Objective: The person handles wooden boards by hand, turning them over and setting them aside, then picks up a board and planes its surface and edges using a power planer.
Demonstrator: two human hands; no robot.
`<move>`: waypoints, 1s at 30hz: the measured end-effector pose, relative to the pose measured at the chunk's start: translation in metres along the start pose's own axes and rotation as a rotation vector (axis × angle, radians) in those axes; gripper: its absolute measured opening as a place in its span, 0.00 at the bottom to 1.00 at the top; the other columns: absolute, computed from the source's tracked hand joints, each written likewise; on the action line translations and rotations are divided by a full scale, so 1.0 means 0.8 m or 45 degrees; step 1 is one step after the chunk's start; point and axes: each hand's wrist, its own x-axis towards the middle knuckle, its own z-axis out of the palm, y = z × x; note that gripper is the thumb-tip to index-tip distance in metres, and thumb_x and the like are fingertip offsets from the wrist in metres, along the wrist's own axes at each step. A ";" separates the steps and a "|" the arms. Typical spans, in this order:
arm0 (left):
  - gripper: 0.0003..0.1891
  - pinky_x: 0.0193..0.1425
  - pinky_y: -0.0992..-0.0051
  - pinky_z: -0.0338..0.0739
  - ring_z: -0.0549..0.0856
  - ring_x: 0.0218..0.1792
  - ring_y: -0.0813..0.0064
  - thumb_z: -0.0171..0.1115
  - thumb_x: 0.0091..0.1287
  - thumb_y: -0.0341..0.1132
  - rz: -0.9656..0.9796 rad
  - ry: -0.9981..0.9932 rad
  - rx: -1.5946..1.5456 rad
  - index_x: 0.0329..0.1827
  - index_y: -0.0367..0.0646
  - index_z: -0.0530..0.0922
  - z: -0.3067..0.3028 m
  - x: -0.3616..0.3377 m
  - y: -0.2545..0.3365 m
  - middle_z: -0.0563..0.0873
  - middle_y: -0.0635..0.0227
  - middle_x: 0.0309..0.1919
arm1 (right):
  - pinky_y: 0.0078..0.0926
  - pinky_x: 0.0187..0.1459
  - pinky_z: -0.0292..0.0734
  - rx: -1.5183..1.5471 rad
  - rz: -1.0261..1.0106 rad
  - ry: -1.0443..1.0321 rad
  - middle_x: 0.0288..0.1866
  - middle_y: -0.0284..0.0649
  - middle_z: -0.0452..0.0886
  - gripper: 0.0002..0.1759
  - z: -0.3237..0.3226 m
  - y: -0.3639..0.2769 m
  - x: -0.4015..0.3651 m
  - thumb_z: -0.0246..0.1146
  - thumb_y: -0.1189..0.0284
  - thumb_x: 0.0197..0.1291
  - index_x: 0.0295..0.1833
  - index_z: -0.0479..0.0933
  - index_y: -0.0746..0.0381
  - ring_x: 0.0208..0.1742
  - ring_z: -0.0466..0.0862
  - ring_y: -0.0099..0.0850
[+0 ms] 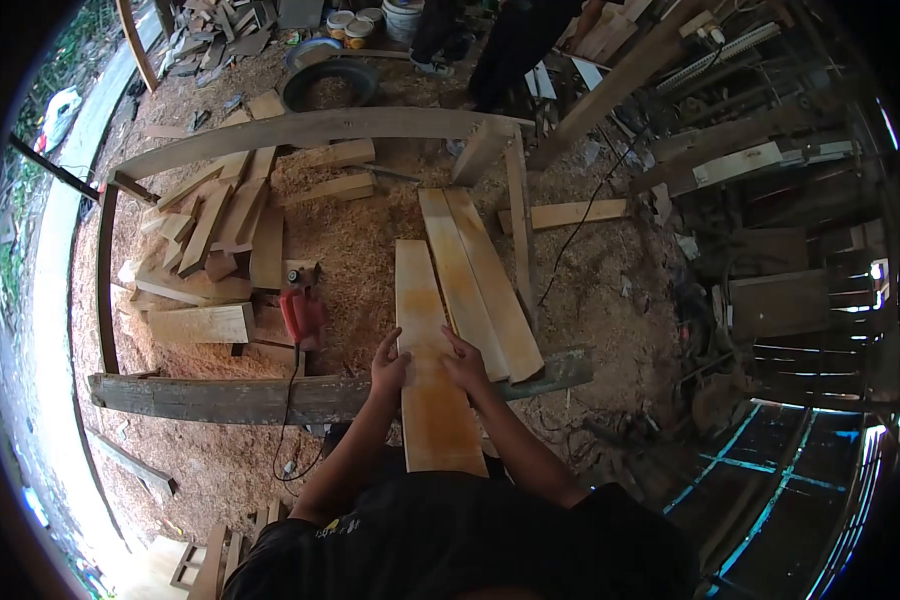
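A long, smooth wooden board [430, 345] reaches from the front of my body out over the bench frame. My left hand [388, 365] grips its left edge, with the fingers pointing forward along the side. On the opposite edge my right hand [464, 362] holds the board, thumb and fingers at the rim; the undersides of both hands are hidden. Just right of it lie two more planed boards [480, 285], side by side and slanting. To the left, a red electric power tool [303, 313], which looks like a hand planer, rests with its cord hanging toward me.
A timber frame bench [220, 398] surrounds the work, with a post [483, 152] at its far right corner. Offcuts [210, 225] are heaped at the left over shavings. A black basin [330, 86] stands beyond. Another person's legs [505, 55] show at the top.
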 end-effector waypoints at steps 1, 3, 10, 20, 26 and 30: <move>0.35 0.49 0.72 0.86 0.91 0.44 0.71 0.56 0.72 0.16 0.016 0.001 -0.016 0.83 0.48 0.69 0.001 0.009 -0.001 0.91 0.59 0.52 | 0.31 0.77 0.69 0.017 0.055 -0.006 0.82 0.50 0.72 0.38 -0.002 -0.005 0.003 0.63 0.79 0.65 0.82 0.71 0.53 0.82 0.73 0.38; 0.34 0.50 0.72 0.86 0.91 0.45 0.71 0.56 0.72 0.16 0.006 0.005 0.058 0.82 0.47 0.71 0.000 0.024 0.001 0.91 0.60 0.52 | 0.27 0.78 0.67 0.039 0.112 -0.016 0.86 0.49 0.68 0.37 -0.002 -0.001 0.016 0.61 0.83 0.65 0.82 0.70 0.62 0.84 0.70 0.35; 0.23 0.63 0.71 0.81 0.86 0.59 0.70 0.56 0.72 0.17 0.082 -0.124 0.121 0.69 0.42 0.76 0.000 0.095 0.016 0.86 0.63 0.62 | 0.30 0.76 0.69 0.118 0.047 0.000 0.83 0.48 0.72 0.41 0.006 0.007 0.093 0.62 0.81 0.63 0.83 0.71 0.50 0.82 0.73 0.37; 0.20 0.58 0.71 0.81 0.86 0.54 0.73 0.56 0.72 0.17 0.098 -0.099 0.109 0.64 0.45 0.78 0.022 0.299 0.012 0.86 0.66 0.54 | 0.29 0.75 0.71 -0.055 -0.125 0.035 0.80 0.53 0.74 0.40 -0.006 0.041 0.294 0.59 0.84 0.65 0.84 0.69 0.57 0.81 0.74 0.36; 0.18 0.59 0.68 0.82 0.86 0.56 0.69 0.56 0.74 0.17 0.014 -0.039 0.132 0.62 0.46 0.78 -0.020 0.403 -0.070 0.85 0.65 0.59 | 0.30 0.70 0.76 0.238 0.161 0.029 0.81 0.46 0.75 0.41 0.007 0.107 0.354 0.62 0.81 0.64 0.85 0.68 0.57 0.79 0.75 0.36; 0.17 0.60 0.68 0.81 0.85 0.58 0.68 0.57 0.74 0.17 0.081 -0.032 0.001 0.61 0.46 0.77 -0.032 0.403 -0.101 0.85 0.65 0.61 | 0.27 0.65 0.78 0.016 0.026 0.050 0.80 0.48 0.75 0.40 0.008 0.175 0.370 0.61 0.82 0.64 0.85 0.67 0.59 0.76 0.78 0.33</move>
